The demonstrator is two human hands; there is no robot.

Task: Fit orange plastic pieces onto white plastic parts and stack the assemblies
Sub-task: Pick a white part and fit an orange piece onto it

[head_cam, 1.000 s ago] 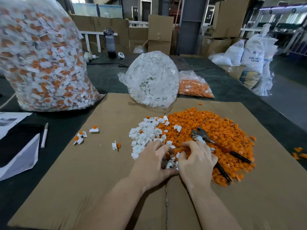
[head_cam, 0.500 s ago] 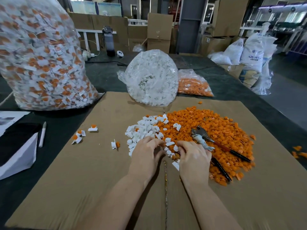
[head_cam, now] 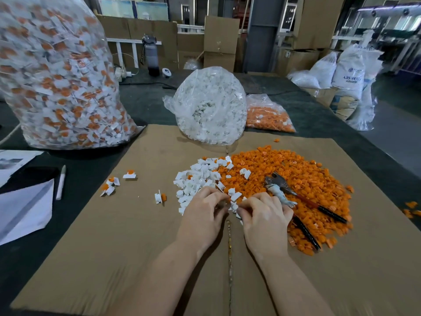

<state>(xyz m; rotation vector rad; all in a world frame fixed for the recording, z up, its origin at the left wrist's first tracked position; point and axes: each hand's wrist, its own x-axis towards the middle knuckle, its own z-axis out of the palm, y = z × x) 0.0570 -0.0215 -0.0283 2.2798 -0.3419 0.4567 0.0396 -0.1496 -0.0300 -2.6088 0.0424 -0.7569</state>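
A heap of loose white plastic parts (head_cam: 196,179) lies on the cardboard sheet (head_cam: 109,247), merging on its right into a wide heap of orange plastic pieces (head_cam: 296,174). My left hand (head_cam: 202,217) has its fingers curled at the near edge of the white heap and pinches a white part. My right hand (head_cam: 265,218) is beside it, fingers curled down over small pieces where the two heaps meet; what it holds is hidden. A few fitted white-and-orange assemblies (head_cam: 129,175) lie scattered to the left.
Pliers (head_cam: 282,187) with dark handles rest on the orange heap by my right hand. Behind stand a big bag of assemblies (head_cam: 57,83), a bag of white parts (head_cam: 209,106) and a bag of orange pieces (head_cam: 266,117). A pen (head_cam: 61,182) and papers (head_cam: 25,208) lie left.
My hands were pressed together near the front of the heaps a second ago, then parted and shifted forward into the pieces. Now their fingertips are close together again at the heap edge.
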